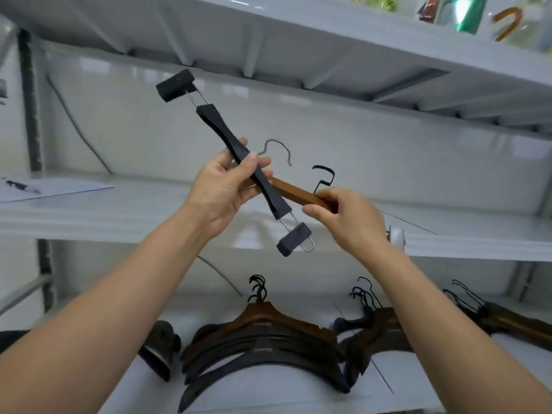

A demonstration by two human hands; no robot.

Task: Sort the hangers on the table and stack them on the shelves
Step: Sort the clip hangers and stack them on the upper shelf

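At the far left a sheet of paper (59,188) lies on the middle shelf (119,218). In front of that shelf, both hands are raised. The left hand (221,192) grips a black clip hanger (222,127) round its middle, thumb over the front and fingers curled behind. The hanger slants from upper left to lower right, with a black clip on bare wire at each end and a silver hook (277,146) rising behind the fingers. A brown wooden hanger (298,192) crosses behind it, touching it near the left hand's fingers, its black hook (324,174) pointing up. The right hand (352,225) holds the brown hanger's right end, with its fingers curled round the wood.

On the white surface below, a stack of dark brown hangers (263,330) lies between the forearms. A second pile (385,324) is just to its right and a third (513,321) at the far right edge. Colourful packets (448,10) sit on the top shelf at upper right.
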